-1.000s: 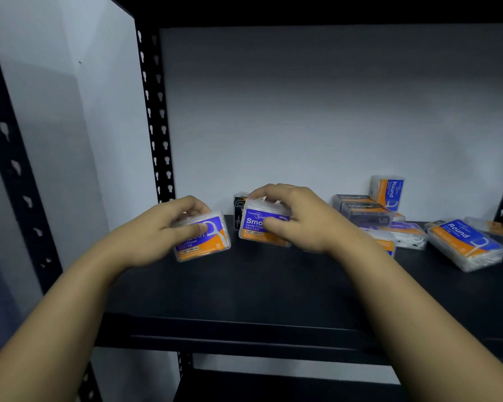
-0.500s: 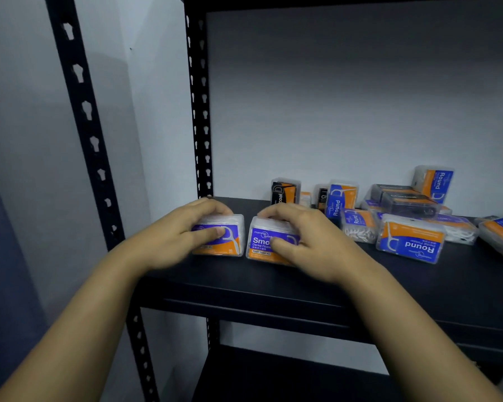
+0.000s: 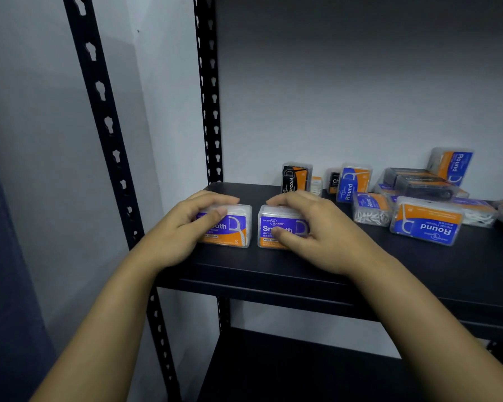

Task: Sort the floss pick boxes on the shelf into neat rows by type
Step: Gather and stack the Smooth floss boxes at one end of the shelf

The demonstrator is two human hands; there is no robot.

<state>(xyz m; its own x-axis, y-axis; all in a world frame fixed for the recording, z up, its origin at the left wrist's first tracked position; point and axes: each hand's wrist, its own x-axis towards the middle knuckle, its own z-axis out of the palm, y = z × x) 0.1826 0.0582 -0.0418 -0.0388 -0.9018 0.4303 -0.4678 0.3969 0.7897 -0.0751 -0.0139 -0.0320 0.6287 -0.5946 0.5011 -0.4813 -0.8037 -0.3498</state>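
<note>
— What's different from a second ago?
— I've brought both Smooth boxes down onto the shelf (image 3: 346,265): left hand (image 3: 183,230) on one (image 3: 230,227), right hand (image 3: 317,230) on the other (image 3: 276,227), now level, centre frame.

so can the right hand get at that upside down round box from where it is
Probably yes. The right hand grips a Smooth box, and the Round box lies just to its right on the shelf with bare shelf between, but it must let go first.
</note>
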